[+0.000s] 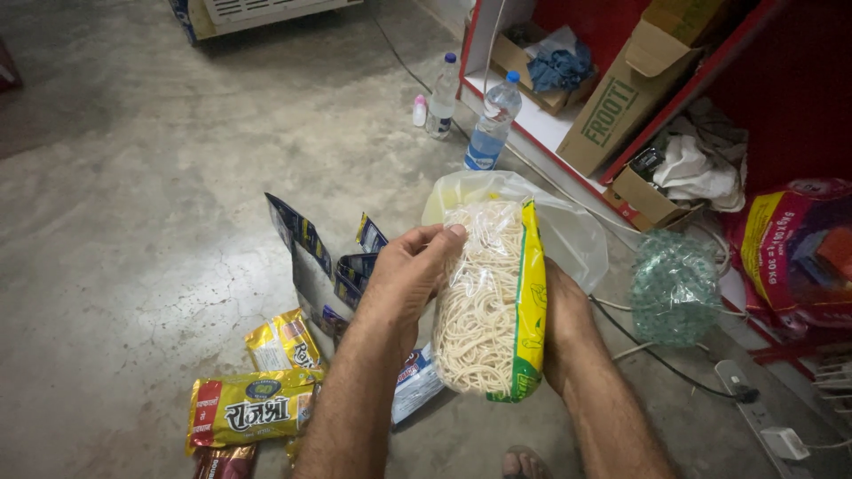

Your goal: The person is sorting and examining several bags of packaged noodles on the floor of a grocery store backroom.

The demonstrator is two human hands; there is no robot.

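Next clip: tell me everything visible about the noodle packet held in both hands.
The noodle packet is a clear plastic pack with a yellow and green printed strip down its right edge, filled with pale, thin, tangled dry noodles. It looks sealed and full, and is held upright above the concrete floor. The left hand grips its left side with fingertips on the upper front; the right hand supports it from behind on the right.

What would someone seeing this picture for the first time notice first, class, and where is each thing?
At the centre, the left hand and right hand hold upright a clear packet of pale noodles with a yellow-green edge. Lower left on the concrete floor lie shiny yellow snack packets. Top centre, two water bottles stand by a red shelf unit holding cardboard boxes.
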